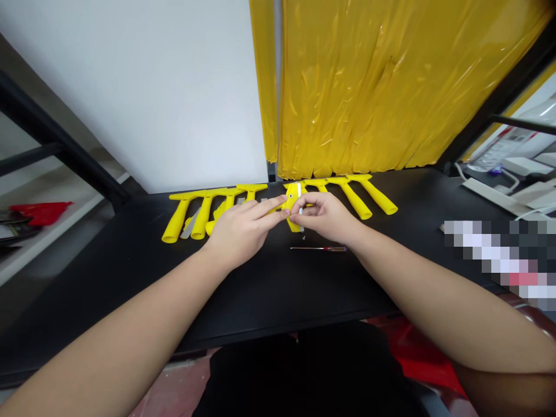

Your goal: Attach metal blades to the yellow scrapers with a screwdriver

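Two bare forearms, the nearest things, reach forward over a black-topped bench [260, 301] to two hands that meet at one yellow T-shaped handle [292, 190], held just above the bench near its far side. On the left hand [241, 229], the grip is closed over the stem, long fingers nearly straight, tips against the crosspiece. On the right hand [325, 215], the grip is drawn almost together, thumb and forefinger at the crosspiece's other edge; whether it pinches a small part cannot be told. One round hole and one white strip [299, 190] show on that crosspiece. Just nearer the camera lies one slim screwdriver [320, 249], with one tiny piece, too small to identify, beyond it. Four yellow handles [200, 223] line up on the left, one grey flat blade [191, 225] between the first two; at least three others [357, 200] stand in line on the right, partly hidden by the hand. Behind rise one white panel [174, 87] and yellow plastic sheeting [369, 87].
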A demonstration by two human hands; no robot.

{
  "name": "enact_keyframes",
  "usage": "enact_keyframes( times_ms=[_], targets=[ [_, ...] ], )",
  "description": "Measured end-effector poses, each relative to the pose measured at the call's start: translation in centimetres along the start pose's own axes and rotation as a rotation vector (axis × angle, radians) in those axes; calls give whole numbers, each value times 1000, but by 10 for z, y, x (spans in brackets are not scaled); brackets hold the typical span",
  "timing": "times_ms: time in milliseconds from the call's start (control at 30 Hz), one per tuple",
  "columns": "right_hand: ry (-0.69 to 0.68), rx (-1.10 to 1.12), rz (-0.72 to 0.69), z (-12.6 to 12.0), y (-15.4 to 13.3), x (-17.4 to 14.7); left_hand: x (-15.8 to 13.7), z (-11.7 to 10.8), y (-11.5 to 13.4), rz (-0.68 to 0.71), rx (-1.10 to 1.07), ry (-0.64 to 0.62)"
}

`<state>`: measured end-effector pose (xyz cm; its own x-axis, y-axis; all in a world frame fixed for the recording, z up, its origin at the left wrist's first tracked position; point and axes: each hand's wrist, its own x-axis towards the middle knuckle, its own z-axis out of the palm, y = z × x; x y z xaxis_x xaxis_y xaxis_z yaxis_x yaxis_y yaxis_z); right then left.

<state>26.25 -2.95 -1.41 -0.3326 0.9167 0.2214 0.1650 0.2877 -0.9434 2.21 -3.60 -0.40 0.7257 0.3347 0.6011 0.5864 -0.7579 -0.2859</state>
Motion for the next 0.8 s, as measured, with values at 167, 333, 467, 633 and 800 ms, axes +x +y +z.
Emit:
enact_keyframes(
  times_ms=[167,333,467,633,800],
  targets=[
    [6,171,42,3,0,2,1,0,1,-4,7,9],
    [41,383,123,8,3,3,1,0,1,-15,-16,33],
    [-27,391,204,4,0,2,0,0,1,0,-46,24],
    [-123,347,183,-4,-7,-1,-1,-1,3,32,-113,-138],
    [-195,294,179,-9,-8,-3,-3,-3,6,-20,-216,-250]
  ],
)
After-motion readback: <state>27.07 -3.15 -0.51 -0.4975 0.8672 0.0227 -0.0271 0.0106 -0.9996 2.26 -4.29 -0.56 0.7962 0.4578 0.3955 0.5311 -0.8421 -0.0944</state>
